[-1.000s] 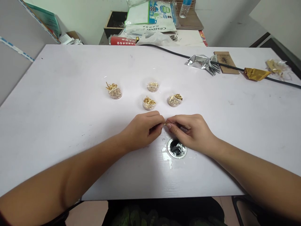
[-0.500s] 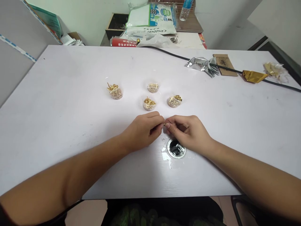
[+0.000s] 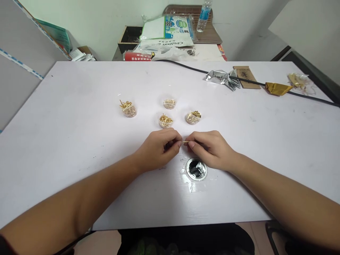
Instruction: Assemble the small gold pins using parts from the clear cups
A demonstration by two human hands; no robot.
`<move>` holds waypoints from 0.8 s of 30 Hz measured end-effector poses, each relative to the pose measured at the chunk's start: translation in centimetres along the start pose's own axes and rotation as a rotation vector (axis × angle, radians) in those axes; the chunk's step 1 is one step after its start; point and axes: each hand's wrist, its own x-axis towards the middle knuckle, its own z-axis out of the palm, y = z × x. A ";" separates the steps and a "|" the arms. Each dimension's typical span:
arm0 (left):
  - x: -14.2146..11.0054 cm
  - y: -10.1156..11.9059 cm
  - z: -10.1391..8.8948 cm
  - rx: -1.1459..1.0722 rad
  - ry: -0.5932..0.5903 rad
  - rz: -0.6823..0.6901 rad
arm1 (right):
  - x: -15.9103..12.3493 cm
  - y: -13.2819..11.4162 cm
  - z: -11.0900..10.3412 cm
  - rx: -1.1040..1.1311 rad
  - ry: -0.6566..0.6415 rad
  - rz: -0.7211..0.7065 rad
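A thin gold-coloured pin [image 3: 185, 142] bridges the fingertips of both hands, one end in each pinch. My left hand [image 3: 158, 148] is closed, its thumb and forefinger on the pin's left end. The right end is pinched by my right hand [image 3: 211, 148], also closed. Just beyond the hands stand small clear cups of gold pins: a nearer cup [image 3: 166, 121], a right cup [image 3: 193, 117], a back cup [image 3: 169, 103] and a left cup [image 3: 129, 110]. Fine detail of the pin is hidden by the fingers.
A round, dark-centred hole with a metal ring [image 3: 196, 169] sits in the white table [image 3: 79, 106] below my right hand. A black cable [image 3: 186, 67] crosses the back, by silver foil [image 3: 219, 77], cardboard [image 3: 247, 77] and gold foil [image 3: 277, 88]. A water bottle [image 3: 204, 17] stands beyond.
My hands have drawn slightly apart, and more of the gold pin shows between them. The whole view has shifted a little, so the table sits lower and further left.
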 end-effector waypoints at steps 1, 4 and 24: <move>0.0 0.0 0.0 -0.003 -0.007 -0.003 | 0.0 0.0 0.0 -0.019 -0.001 -0.025; 0.0 0.1 0.0 -0.009 -0.020 -0.010 | 0.0 0.1 0.0 -0.092 -0.031 -0.087; -0.1 0.2 -0.1 0.038 -0.057 -0.046 | 0.3 0.6 0.0 -0.083 -0.043 -0.138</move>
